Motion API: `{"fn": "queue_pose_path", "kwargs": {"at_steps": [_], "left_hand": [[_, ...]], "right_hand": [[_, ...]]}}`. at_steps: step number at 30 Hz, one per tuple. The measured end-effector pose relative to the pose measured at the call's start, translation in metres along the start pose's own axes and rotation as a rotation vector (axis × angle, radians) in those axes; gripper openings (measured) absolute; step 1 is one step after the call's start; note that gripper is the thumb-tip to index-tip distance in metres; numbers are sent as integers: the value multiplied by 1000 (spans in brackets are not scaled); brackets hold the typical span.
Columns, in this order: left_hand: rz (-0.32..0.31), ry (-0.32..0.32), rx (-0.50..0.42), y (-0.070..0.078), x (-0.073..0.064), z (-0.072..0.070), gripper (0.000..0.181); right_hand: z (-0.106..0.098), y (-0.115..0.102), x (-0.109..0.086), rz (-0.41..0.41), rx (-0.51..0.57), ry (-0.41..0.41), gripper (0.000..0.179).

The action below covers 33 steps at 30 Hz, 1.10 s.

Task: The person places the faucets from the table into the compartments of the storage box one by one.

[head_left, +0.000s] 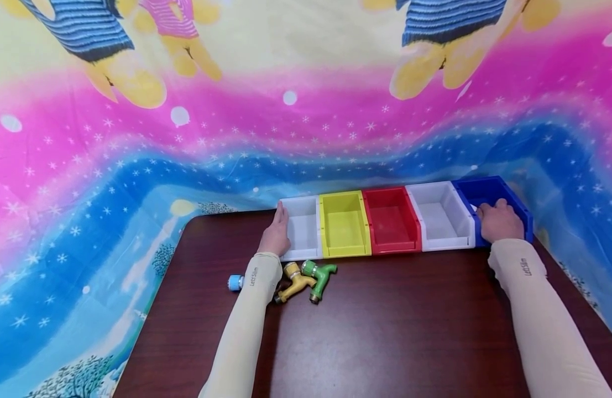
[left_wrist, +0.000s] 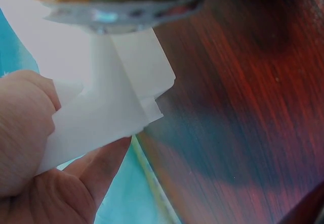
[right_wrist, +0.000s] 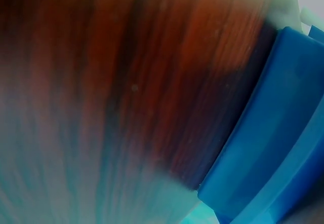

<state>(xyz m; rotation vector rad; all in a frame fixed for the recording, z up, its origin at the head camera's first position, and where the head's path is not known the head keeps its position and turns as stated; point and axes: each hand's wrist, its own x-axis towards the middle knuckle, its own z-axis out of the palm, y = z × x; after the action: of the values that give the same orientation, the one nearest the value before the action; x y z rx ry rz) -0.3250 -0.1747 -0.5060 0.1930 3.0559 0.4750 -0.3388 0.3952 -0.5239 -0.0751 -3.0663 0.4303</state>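
Note:
A white bin (head_left: pixel 302 226) stands at the left end of a joined row. My left hand (head_left: pixel 275 235) grips its left wall; in the left wrist view the thumb lies on one side of the white wall and the fingers (left_wrist: pixel 104 171) on the other. At the row's right end sits a blue bin (head_left: pixel 485 190). My right hand (head_left: pixel 502 221) reaches over its front part and holds it by the left wall, fingers bent. The right wrist view shows the blue bin's front (right_wrist: pixel 253 133) close to the tabletop, with the fingers out of sight.
Between the end bins stand a yellow bin (head_left: pixel 343 224), a red bin (head_left: pixel 391 221) and a second white bin (head_left: pixel 440 215). A yellow tap (head_left: pixel 298 284), a green tap (head_left: pixel 322 276) and a blue-handled piece (head_left: pixel 235 282), partly behind the left sleeve, lie on the dark table (head_left: pixel 385 331).

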Motion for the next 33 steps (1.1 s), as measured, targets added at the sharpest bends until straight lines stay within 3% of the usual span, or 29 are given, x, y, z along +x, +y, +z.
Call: {"fn": "queue_pose_path", "kwargs": {"at_steps": [23, 33], "left_hand": [[2, -6, -5, -1, 1, 0, 91], [2, -8, 2, -2, 4, 3, 93]], "right_hand": [[-13, -5, -3, 56, 58, 29, 48], [-36, -38, -7, 89, 158, 135, 51]]}}
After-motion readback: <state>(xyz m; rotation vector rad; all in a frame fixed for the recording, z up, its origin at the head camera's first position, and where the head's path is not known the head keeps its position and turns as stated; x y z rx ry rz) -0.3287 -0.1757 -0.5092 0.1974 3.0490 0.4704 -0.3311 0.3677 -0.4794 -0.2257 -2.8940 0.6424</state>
